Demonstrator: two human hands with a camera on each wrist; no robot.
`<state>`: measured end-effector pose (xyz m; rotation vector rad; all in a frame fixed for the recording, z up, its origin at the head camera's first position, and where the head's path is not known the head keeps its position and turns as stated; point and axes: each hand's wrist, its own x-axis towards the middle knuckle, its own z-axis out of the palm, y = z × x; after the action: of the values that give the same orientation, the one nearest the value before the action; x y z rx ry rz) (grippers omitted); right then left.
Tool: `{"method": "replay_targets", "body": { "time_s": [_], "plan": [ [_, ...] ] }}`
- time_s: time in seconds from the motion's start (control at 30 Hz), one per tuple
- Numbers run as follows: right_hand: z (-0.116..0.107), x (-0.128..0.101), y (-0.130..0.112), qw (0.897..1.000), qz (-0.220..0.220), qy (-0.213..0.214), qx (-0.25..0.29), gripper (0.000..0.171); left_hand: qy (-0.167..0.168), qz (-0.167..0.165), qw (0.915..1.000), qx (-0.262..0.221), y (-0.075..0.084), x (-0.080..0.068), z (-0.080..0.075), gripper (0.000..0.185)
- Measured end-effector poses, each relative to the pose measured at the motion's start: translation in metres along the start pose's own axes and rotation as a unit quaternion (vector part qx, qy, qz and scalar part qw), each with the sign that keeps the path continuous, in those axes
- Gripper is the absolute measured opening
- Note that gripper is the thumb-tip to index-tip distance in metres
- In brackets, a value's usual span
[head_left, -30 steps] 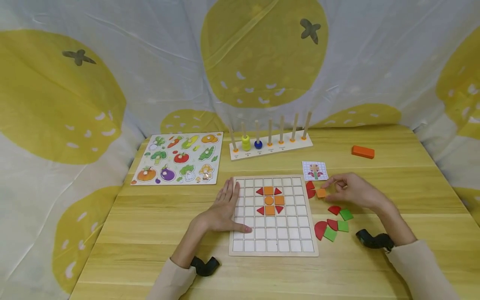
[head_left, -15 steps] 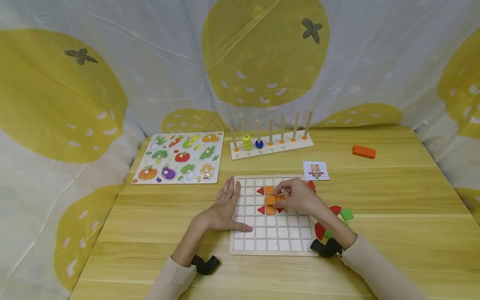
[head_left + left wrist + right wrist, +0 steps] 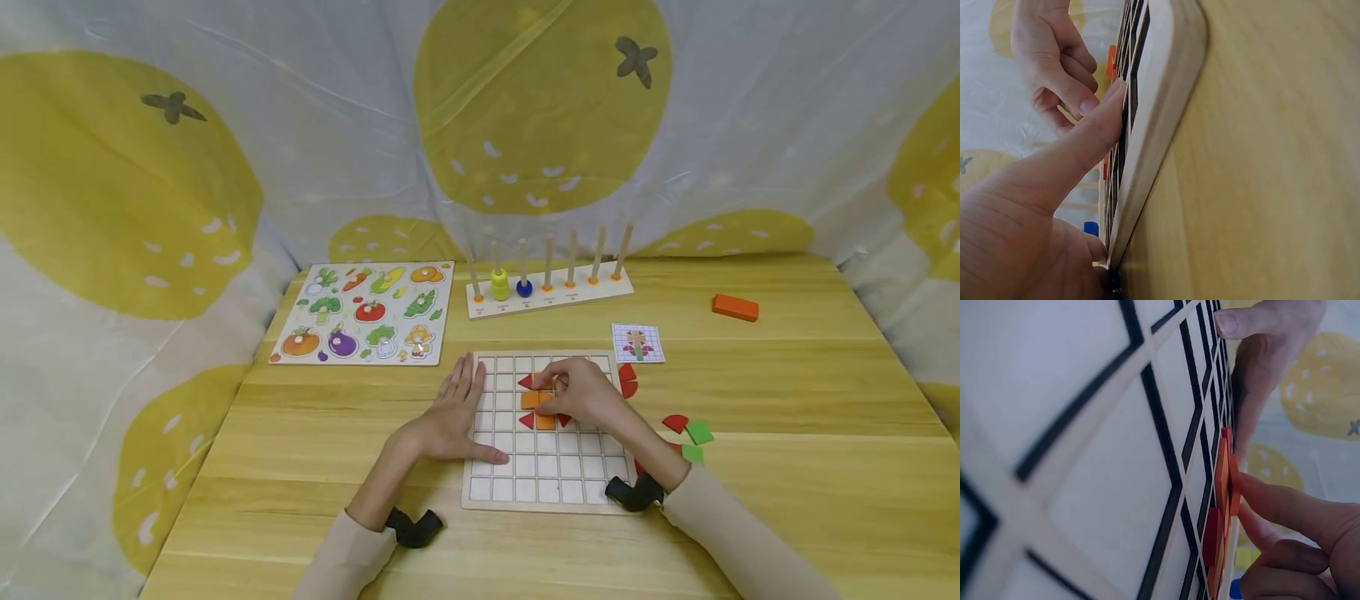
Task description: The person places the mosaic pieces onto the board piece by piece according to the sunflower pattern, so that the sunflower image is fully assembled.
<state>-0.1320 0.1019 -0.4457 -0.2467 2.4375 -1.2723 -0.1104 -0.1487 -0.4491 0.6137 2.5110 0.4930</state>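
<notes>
A white grid board [image 3: 540, 475] lies on the wooden table, with orange squares and red triangles [image 3: 527, 420] set near its top middle. My right hand [image 3: 577, 393] is over this cluster, its fingertips pinching an orange square tile [image 3: 531, 400] down in the grid. The right wrist view shows a fingertip [image 3: 1254, 494] against that orange tile [image 3: 1230, 481]. My left hand [image 3: 453, 412] rests flat on the board's left edge, thumb lying on the lower cells. In the left wrist view its thumb [image 3: 1085, 137] lies on the board rim [image 3: 1154, 125].
Loose red pieces [image 3: 627, 379] and green squares [image 3: 699, 432] lie right of the board. A pattern card [image 3: 638, 342] sits behind them. A peg rack [image 3: 551, 287], a vegetable puzzle [image 3: 367, 314] and an orange block [image 3: 735, 307] stand farther back. A printed curtain surrounds the table.
My right hand picked an orange square from the loose pieces, carried it left onto the board, and now holds it left of the centre circle. The left hand has stayed put.
</notes>
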Motion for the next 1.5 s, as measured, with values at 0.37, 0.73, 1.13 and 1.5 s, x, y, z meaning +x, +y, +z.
{"method": "replay_targets", "body": {
  "time_s": [0.37, 0.73, 1.13, 1.5],
  "plan": [
    [0.002, 0.004, -0.001, 0.999, -0.026, 0.008, -0.031, 0.017, -0.003, -0.002, 1.0000, -0.005, 0.000, -0.001, -0.001, 0.140],
    [0.004, 0.006, -0.004, 1.000, -0.021, 0.001, -0.023, 0.018, 0.000, 0.004, 0.9999, -0.011, 0.001, 0.001, -0.001, 0.140],
    [0.001, 0.008, -0.005, 0.999, -0.030, -0.010, -0.031, 0.015, 0.001, -0.006, 0.9997, -0.023, 0.003, 0.001, -0.002, 0.139],
    [-0.062, -0.023, 0.029, 0.999, -0.008, 0.040, -0.014, 0.020, 0.007, -0.006, 0.9996, -0.027, 0.002, 0.002, -0.004, 0.140]
  ]
}}
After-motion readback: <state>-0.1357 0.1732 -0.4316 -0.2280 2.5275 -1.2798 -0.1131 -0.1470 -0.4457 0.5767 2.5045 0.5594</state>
